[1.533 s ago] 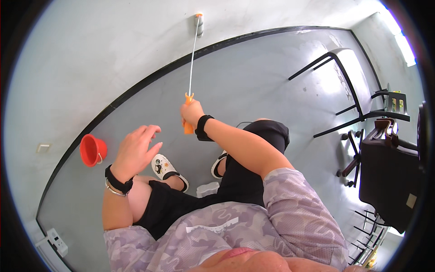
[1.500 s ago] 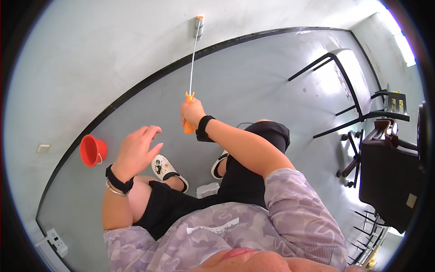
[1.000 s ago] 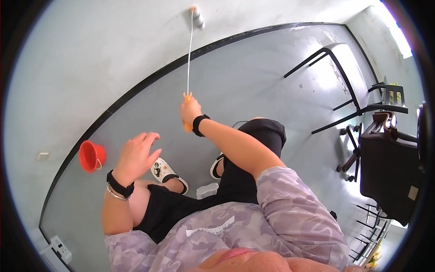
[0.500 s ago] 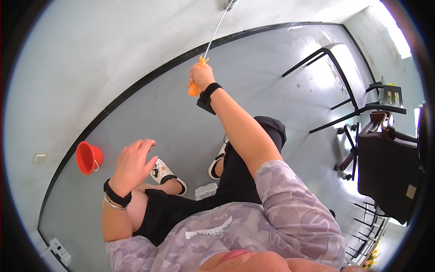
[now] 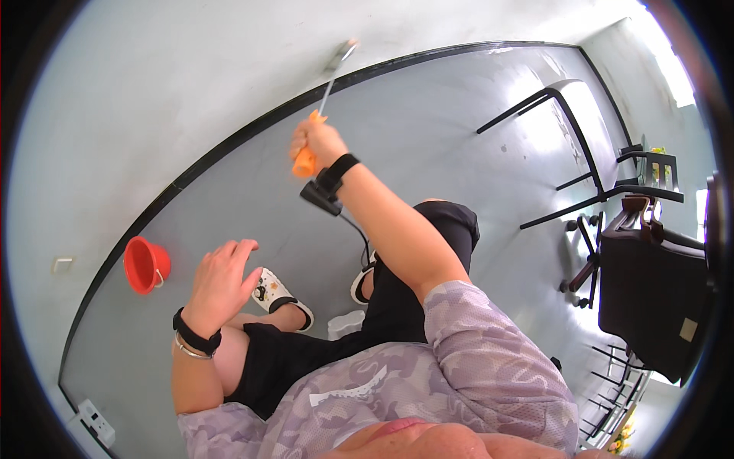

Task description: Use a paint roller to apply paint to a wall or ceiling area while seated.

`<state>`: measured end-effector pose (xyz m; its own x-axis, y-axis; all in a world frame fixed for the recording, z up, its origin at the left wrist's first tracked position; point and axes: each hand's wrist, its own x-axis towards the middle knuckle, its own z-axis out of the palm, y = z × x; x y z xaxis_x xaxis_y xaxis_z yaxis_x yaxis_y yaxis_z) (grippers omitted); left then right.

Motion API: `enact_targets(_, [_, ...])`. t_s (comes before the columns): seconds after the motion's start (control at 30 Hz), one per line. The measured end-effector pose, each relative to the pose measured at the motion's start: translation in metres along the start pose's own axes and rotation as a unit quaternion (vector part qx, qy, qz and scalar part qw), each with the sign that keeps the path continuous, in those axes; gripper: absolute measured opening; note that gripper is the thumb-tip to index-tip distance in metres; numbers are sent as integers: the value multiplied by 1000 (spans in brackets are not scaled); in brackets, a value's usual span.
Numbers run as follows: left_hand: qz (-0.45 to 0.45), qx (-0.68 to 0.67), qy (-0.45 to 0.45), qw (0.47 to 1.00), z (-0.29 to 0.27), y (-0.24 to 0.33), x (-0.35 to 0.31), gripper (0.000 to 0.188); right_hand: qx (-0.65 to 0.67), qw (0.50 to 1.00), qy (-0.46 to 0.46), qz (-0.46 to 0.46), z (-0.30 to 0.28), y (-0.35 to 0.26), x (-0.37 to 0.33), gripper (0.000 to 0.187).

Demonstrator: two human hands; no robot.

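My right hand (image 5: 315, 145) is closed round the orange handle of a tool with a thin metal rod (image 5: 328, 93). At the rod's far end a small greyish head (image 5: 344, 55), blurred and roller-like, is over the lower part of the pale wall (image 5: 229, 69); whether it touches cannot be told. My left hand (image 5: 223, 283) hangs in the air above my left leg, its fingers stretched out and holding nothing. Of the things around it, a red bucket (image 5: 145, 265) with a white handle stands nearest, to its left on the floor.
A black skirting strip (image 5: 180, 182) runs between wall and grey floor. A black-legged chair (image 5: 569, 115) and a dark office chair (image 5: 650, 291) stand at right. Between my feet and body lies a whitish translucent object (image 5: 345, 324). A white power socket (image 5: 97, 423) is at lower left.
My right hand has moved left and a little nearer, bringing the orange-handled tool's head down the wall into view. My left hand has barely shifted.
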<state>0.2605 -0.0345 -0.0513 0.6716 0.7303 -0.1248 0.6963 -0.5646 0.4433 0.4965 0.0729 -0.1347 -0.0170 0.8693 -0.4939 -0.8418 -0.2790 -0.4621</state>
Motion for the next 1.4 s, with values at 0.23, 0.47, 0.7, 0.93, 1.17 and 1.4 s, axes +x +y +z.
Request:
enact_targets(0.23, [3, 15, -4, 1000, 1, -1, -5, 28, 71, 991, 6, -111, -39, -78, 44, 23])
enact_targets(0.47, [3, 15, -1, 1000, -2, 1, -8, 29, 37, 995, -3, -91, -74, -140, 38, 11])
enact_targets(0.7, [8, -8, 8, 1000, 4, -14, -14, 29, -21, 984, 134, -112, -93, -114, 32, 11])
enact_targets(0.93, [-22, 2, -13, 1000, 5, -17, -22, 30, 93, 981, 41, -166, -96, -142, 60, 13])
enact_targets(1.17, [-46, 3, -41, 998, 5, -17, -18, 32, 30, 964, 169, -201, -102, -149, 75, 14])
enact_targets(1.4, [-39, 27, -52, 998, 10, -11, -9, 33, 10, 951, 222, -215, -98, -139, 82, 11])
